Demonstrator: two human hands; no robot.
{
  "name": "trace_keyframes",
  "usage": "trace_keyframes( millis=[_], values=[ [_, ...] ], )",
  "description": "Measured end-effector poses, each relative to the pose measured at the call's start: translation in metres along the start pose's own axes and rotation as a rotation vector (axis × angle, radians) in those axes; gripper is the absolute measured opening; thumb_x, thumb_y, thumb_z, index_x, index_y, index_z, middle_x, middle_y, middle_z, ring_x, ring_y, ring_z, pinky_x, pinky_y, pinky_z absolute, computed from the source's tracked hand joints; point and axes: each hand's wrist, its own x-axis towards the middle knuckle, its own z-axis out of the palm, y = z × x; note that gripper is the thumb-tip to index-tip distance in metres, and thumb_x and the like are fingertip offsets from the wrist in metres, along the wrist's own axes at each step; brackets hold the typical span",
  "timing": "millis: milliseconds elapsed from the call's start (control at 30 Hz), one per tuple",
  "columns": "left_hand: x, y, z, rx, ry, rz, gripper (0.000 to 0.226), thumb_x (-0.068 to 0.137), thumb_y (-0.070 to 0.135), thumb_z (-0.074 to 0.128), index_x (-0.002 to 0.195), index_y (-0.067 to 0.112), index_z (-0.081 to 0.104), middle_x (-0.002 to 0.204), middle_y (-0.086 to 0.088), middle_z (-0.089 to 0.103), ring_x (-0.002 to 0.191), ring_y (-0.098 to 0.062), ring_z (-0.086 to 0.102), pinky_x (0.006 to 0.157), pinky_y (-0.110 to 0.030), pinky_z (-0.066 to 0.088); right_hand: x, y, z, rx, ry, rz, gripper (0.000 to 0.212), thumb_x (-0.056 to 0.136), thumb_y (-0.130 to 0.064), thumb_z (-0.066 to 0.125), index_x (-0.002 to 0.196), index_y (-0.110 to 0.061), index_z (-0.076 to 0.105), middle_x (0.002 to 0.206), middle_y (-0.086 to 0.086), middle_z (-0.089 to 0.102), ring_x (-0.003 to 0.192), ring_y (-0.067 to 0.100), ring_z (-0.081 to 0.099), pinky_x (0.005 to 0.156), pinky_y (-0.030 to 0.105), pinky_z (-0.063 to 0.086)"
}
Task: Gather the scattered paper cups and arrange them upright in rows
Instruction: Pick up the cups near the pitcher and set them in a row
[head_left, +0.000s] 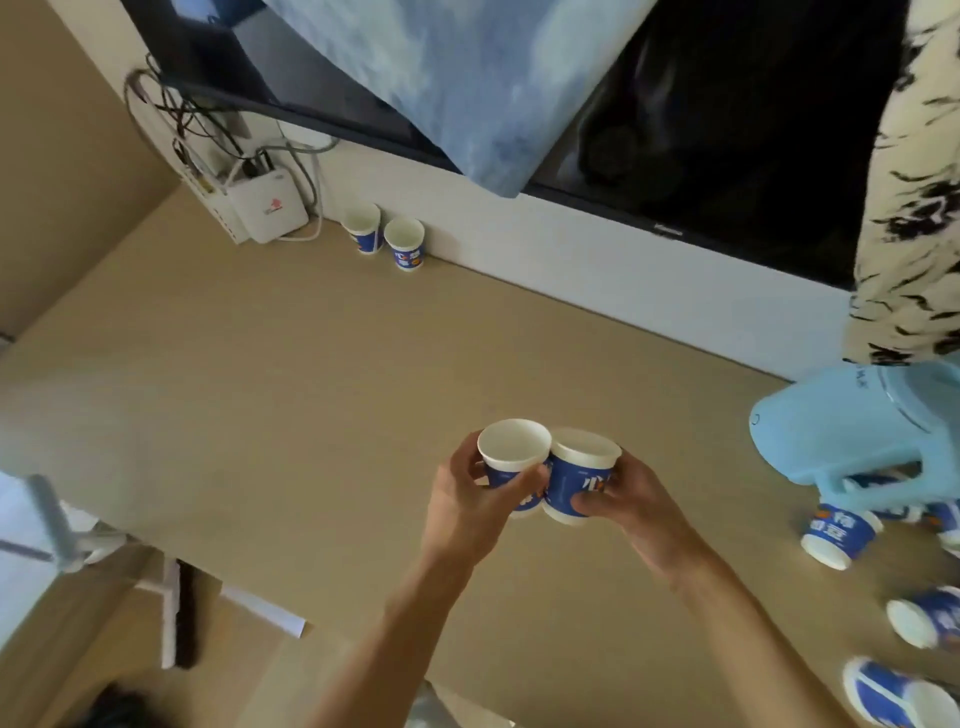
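Left hand (475, 496): fingers curled closed around a blue-and-white paper cup (511, 462), upright, white inside showing. Right hand (626, 501): thumb and fingers wrapped shut around a second blue-and-white paper cup (576, 475), also mouth up, tilted slightly. Held cups: rims touching side by side, raised above the beige tabletop (291, 395).

Landmark for placement: the held pair.

Far beyond the pair, to the left: two matching upright paper cups (387, 238), standing on the tabletop just beside each other, against the white wall strip (597, 260). Left of those: a white plastic router box (266, 207) with a tangle of dark and grey cables (182, 114) leading up from it.

Right of the pair, well apart: a pale blue plastic jug (852, 431) lying on its side near the table's right edge. Just below the jug: a toppled blue-and-white cup (839, 532), lying on its side. Nearer to the camera on that same side: two more cups lying on their sides, one (924, 618) above the other (893, 693), both blurred.

Behind and above the pair: a black flat screen (727, 145) with a blue-and-white mottled cloth (467, 78) draped over its front. Upper right of the pair: a cream fabric with black floral print (909, 208).

Lower left of the pair, off the table: a dark-bristled brush with white handle (179, 613).
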Motion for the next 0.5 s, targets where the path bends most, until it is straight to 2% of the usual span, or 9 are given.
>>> trace_keyframes(
  millis=[133, 267, 367, 500],
  values=[
    [0.028, -0.007, -0.039, 0.004, 0.052, 0.008, 0.04, 0.074, 0.03, 0.085, 0.11, 0.034, 0.07, 0.102, 0.014, 0.076, 0.097, -0.004, 0.07, 0.076, -0.02, 0.054, 0.041, -0.008, 0.036, -0.051, 0.0, 0.014, 0.07, 0.061, -0.014, 0.082, 0.128, -0.014, 0.062, 0.121, 0.008, 0.073, 0.115, 0.028, 0.067, 0.091, 0.038, 0.056],
    [0.061, -0.013, -0.076, -0.009, 0.119, 0.037, 0.042, 0.071, 0.033, 0.085, 0.11, 0.035, 0.069, 0.098, 0.014, 0.076, 0.094, -0.004, 0.071, 0.068, -0.015, 0.054, 0.092, -0.013, 0.079, -0.073, 0.174, 0.032, 0.068, 0.057, -0.011, 0.079, 0.122, -0.018, 0.062, 0.109, -0.001, 0.074, 0.097, 0.012, 0.068, 0.076, 0.019, 0.053],
    [0.088, -0.017, -0.099, 0.018, 0.164, 0.06, 0.042, 0.07, 0.031, 0.086, 0.106, 0.041, 0.068, 0.094, 0.019, 0.075, 0.086, -0.002, 0.072, 0.065, -0.013, 0.054, 0.141, -0.013, 0.107, -0.081, 0.263, -0.005, 0.068, 0.056, -0.013, 0.083, 0.12, -0.012, 0.06, 0.102, -0.004, 0.071, 0.082, 0.0, 0.065, 0.068, 0.013, 0.051],
    [0.132, -0.022, -0.126, 0.055, 0.195, 0.1, 0.046, 0.072, 0.026, 0.087, 0.113, 0.036, 0.067, 0.097, 0.014, 0.075, 0.093, -0.014, 0.072, 0.081, -0.04, 0.062, 0.218, -0.009, 0.126, -0.144, 0.343, -0.059, 0.062, 0.066, -0.002, 0.087, 0.119, -0.011, 0.057, 0.105, 0.0, 0.068, 0.079, 0.003, 0.062, 0.07, 0.016, 0.05]
  ],
)
